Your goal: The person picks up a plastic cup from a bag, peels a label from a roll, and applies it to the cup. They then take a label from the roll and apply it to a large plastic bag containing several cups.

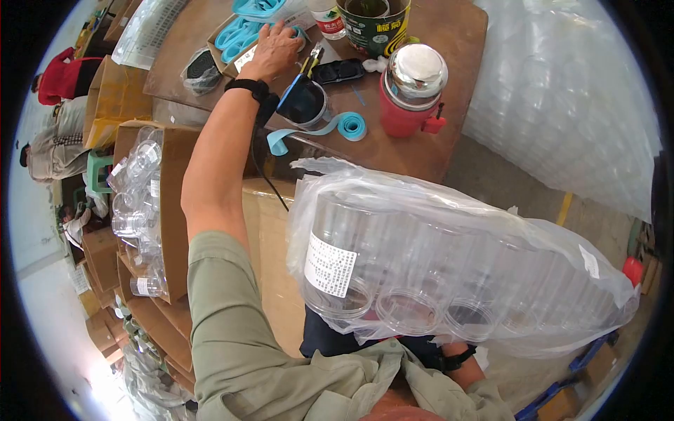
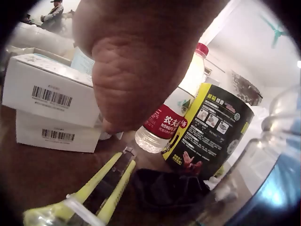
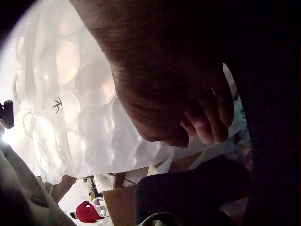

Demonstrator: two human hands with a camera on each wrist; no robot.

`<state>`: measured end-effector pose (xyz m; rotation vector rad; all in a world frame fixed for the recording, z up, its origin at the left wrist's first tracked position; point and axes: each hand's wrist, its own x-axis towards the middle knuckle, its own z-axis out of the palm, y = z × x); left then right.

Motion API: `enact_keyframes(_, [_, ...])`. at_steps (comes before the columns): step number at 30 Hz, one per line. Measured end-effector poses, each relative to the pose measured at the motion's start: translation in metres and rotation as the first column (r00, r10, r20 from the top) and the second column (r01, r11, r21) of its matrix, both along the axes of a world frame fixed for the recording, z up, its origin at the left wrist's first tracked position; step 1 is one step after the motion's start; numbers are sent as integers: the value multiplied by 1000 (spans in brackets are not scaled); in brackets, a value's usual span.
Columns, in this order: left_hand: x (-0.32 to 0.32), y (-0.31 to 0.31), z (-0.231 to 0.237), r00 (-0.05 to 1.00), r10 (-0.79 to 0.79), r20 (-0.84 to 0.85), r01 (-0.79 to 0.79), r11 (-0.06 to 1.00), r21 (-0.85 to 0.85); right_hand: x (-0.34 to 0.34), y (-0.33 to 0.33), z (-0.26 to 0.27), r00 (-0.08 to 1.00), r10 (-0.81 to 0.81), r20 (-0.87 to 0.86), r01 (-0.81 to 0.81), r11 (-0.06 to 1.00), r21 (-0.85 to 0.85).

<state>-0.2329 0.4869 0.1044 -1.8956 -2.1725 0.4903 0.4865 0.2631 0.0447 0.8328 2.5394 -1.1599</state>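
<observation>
My left hand (image 1: 275, 50) reaches to the far side of the table, its fingers spread over coils of light blue strip (image 1: 237, 35) in a small box. From the left wrist, the hand (image 2: 136, 70) hides its own fingertips; white boxes with barcodes (image 2: 51, 94) stand beside it. Yellow-handled snips (image 2: 115, 181) lie just below it. My right hand (image 3: 164, 103) hangs low with loosely bent fingers and nothing in them, beside a plastic bag of clear jars (image 3: 70, 94). In the head view that bag (image 1: 449, 259) covers the right hand; only the wrist with its band shows.
On the table (image 1: 428, 151) are a loose blue roll (image 1: 352, 126), a dark-filled cup (image 1: 305, 104), a red flask (image 1: 414, 91), a water bottle (image 1: 328, 21) and a black-green tin (image 1: 375, 31). A carton of clear jars (image 1: 140, 189) stands left, a large jar bag (image 1: 562, 98) right.
</observation>
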Motion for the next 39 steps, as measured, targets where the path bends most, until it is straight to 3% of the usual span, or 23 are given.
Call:
enact_keyframes(5, [-7,0,-5,999,-23,-37,22,999,-46,-3,0,1,1000,-5,-6,5,1000,-3])
enact_keyframes(11, [-8,-20,-3,981,-58,187,-5,948,320,-17,6,-2,999,1,-46,-1,1000,9])
enact_keyframes(14, [12,-43,36,955,-82,285,-70,871,486,-30,13,4,995,7,-100,-5,1000,21])
enact_keyframes(17, [31,-82,88,907,-229,353,-81,727,681,-48,23,29,979,7,-205,1,999,40])
enact_keyframes(19, [70,-126,145,878,-207,432,-183,688,702,-49,20,36,978,-69,-198,33,983,-181])
enact_keyframes(20, [94,-148,176,860,-202,469,-232,663,712,-46,13,22,979,-191,-66,133,855,-501])
enact_keyframes(23, [174,-219,242,902,-219,372,-215,520,827,-45,10,35,993,-117,27,112,822,-559])
enact_keyframes(24, [201,-241,253,904,-220,365,-213,508,835,-47,9,46,995,-93,-27,65,855,-515])
enact_keyframes(27, [286,-293,256,909,-256,328,-165,502,849,-56,-2,82,959,13,-284,-137,897,-421])
enact_keyframes(29, [342,-312,243,905,-279,320,-148,499,854,-70,-11,128,969,-53,-243,-106,797,-594])
enact_keyframes(31, [394,-326,225,890,-301,343,-153,510,846,-76,-19,162,889,-215,-404,-119,745,-656])
enact_keyframes(33, [435,-339,207,885,-297,358,-132,578,805,-78,-23,199,754,-492,-435,-146,520,-841])
enact_keyframes(35, [468,-350,195,872,-321,369,-96,627,773,-74,-21,210,591,-586,-554,-170,581,-796])
enact_keyframes(38, [504,-359,183,842,-415,345,-5,634,774,-65,-21,215,409,-597,-691,-44,743,-668])
enact_keyframes(39, [511,-357,181,823,-452,343,19,625,780,-63,-22,215,407,-605,-684,-30,740,-672])
